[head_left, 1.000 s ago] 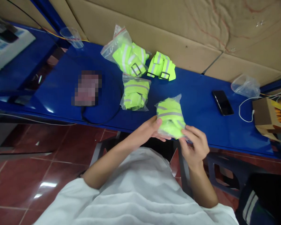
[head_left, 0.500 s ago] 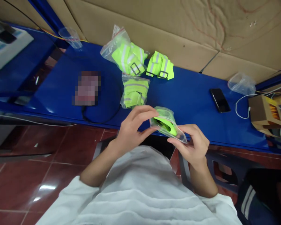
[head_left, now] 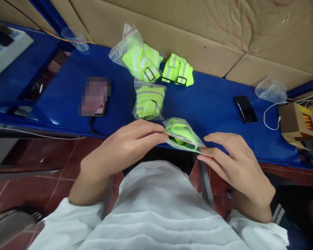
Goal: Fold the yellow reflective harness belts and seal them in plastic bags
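Note:
Between my hands, at the table's front edge, is a clear zip bag (head_left: 181, 133) with a folded neon-yellow strap inside. Its mouth faces me and gapes a little. My left hand (head_left: 127, 146) pinches the left corner of the mouth. My right hand (head_left: 231, 161) grips the right corner between thumb and fingers, its index finger raised. Just beyond lies another bagged reflective strap (head_left: 150, 100). Farther back are a larger bag with a strap (head_left: 142, 62) that shows a black buckle, and a loose folded reflective strap (head_left: 177, 70) with black buckles.
A phone with a blurred screen (head_left: 95, 97) and its cable lie left on the blue table (head_left: 203, 100). To the right are a black phone (head_left: 246, 109), a clear plastic cup (head_left: 271, 89) and a cardboard box (head_left: 297, 121). Another plastic cup (head_left: 77, 39) lies back left. Cardboard lines the back.
Both hands have shifted to the corners of the bag's mouth, wrists swung outward. The bag has turned so its opening faces me more. A foot has come into view at lower left.

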Tool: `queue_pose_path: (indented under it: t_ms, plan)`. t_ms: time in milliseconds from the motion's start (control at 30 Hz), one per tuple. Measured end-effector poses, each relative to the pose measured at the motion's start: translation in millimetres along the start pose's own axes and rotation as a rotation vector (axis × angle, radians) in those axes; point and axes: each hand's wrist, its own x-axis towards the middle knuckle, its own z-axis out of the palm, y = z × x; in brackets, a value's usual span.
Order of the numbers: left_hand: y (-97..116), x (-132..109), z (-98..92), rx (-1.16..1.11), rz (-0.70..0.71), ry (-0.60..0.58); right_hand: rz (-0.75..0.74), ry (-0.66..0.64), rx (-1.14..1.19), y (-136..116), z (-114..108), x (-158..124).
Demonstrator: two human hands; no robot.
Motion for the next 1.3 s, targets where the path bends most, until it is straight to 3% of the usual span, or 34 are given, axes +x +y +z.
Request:
queue_pose_path:
  t_ms: [133, 300, 433, 533, 600, 767, 867, 933, 1033, 1133, 1300]
  plan:
    - [15.0, 3.4, -0.4, -0.118, -0.017, 0.065, -0.054, 0.01, 0.226, -4.3, -10.2, 5.4]
    - [33.9, 1.8, 6.5, -0.537, -0.191, 0.212, -0.107, -0.115, 0.417, -8.8, -26.6, 9.8]
    - [33.3, -3.2, -1.3, -0.535, -0.28, 0.091, -0.123, -0.275, 0.37, -5.1, -36.5, 13.9]
    - [26.5, -6.0, -7.2, -0.388, -0.188, -0.075, -0.152, -0.25, 0.297, 2.2, -33.9, 15.9]
    - [23.3, -6.6, -6.1, -0.399, -0.19, -0.094, -0.126, -0.202, 0.302, 6.9, -27.9, 16.9]
    - [24.4, -6.4, 7.4, -0.694, -0.408, 0.046, 0.028, -0.099, 0.447, 11.3, -14.1, 17.9]
    - [24.9, -6.4, 14.5, -0.696, -0.457, 0.091, 0.093, -0.095, 0.418, 13.1, -12.2, 16.2]
    - [20.7, -5.5, 19.0, -0.661, -0.462, 0.145, 0.062, -0.127, 0.403, 16.6, -12.3, 14.4]
    - [5.2, -1.2, 25.0, -0.636, -0.428, 0.368, 0.01, -0.139, 0.353, 25.0, -12.0, 12.8]
    - [-12.7, 6.7, 28.7, -0.639, -0.388, 0.569, 0.128, -0.054, 0.34, 32.9, -6.8, 15.5]
    - [-14.9, 19.9, 32.2, -0.603, -0.421, 0.495, 0.276, 0.009, 0.534, 33.4, 18.8, 34.1]
